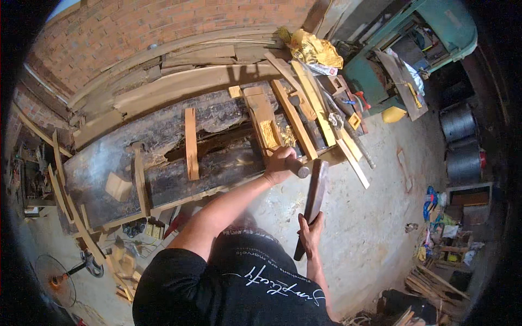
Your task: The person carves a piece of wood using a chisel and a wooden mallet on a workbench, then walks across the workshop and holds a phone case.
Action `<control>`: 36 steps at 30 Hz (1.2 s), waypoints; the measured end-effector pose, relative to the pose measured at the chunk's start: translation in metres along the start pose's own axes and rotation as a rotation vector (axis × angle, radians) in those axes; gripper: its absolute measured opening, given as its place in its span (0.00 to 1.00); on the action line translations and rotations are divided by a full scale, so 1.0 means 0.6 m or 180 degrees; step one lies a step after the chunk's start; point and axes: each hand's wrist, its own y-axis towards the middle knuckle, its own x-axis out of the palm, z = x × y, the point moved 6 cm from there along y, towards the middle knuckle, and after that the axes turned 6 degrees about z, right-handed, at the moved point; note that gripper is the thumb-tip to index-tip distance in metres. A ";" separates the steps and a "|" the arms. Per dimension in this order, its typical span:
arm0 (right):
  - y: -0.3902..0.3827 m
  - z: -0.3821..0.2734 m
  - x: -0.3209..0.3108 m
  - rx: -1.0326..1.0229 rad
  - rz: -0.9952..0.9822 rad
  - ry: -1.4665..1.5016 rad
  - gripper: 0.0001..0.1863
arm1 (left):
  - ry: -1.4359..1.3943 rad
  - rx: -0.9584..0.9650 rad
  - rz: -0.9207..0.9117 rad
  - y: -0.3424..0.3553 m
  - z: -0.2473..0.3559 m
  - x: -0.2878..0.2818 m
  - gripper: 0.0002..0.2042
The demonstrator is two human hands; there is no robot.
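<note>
My left hand (pixel 277 168) is closed round a tool with a round wooden handle (pixel 298 167) at the near end of a light board (pixel 253 100); the tool's working end is hidden. That board has a cut recess (pixel 269 133) with pale shavings beside it (pixel 288 136). My right hand (pixel 310 231) grips a long, dark wooden bar (pixel 316 187), held upward just right of the round handle. The board lies crosswise on a broad, dark, weathered slab (pixel 103 185), among several loose wooden strips (pixel 190 141).
A brick wall (pixel 163 27) with stacked planks runs behind. Tools (pixel 350 100) and a yellow crumpled bag (pixel 312 51) lie at the slab's right end. A green machine (pixel 446 38) stands back right, dark drums (pixel 457 125) below it. A fan (pixel 54 280) and offcuts sit lower left on concrete (pixel 375 228).
</note>
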 end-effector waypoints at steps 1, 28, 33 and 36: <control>0.016 0.011 0.016 0.0153 -0.0041 0.0032 0.21 | 0.0015 -0.0225 -0.0108 0.008 -0.003 0.001 0.14; 0.097 0.050 0.128 0.0194 -0.0806 -0.1299 0.29 | -0.2603 -0.2250 0.0900 0.214 -0.175 -0.113 0.16; 0.102 0.050 0.125 0.0361 -0.0734 -0.1486 0.28 | -0.1636 -0.1839 0.0624 0.172 -0.125 -0.087 0.12; 0.101 0.044 0.127 0.0181 -0.0642 -0.1431 0.28 | -0.0984 -0.1481 0.0119 0.144 -0.099 -0.063 0.13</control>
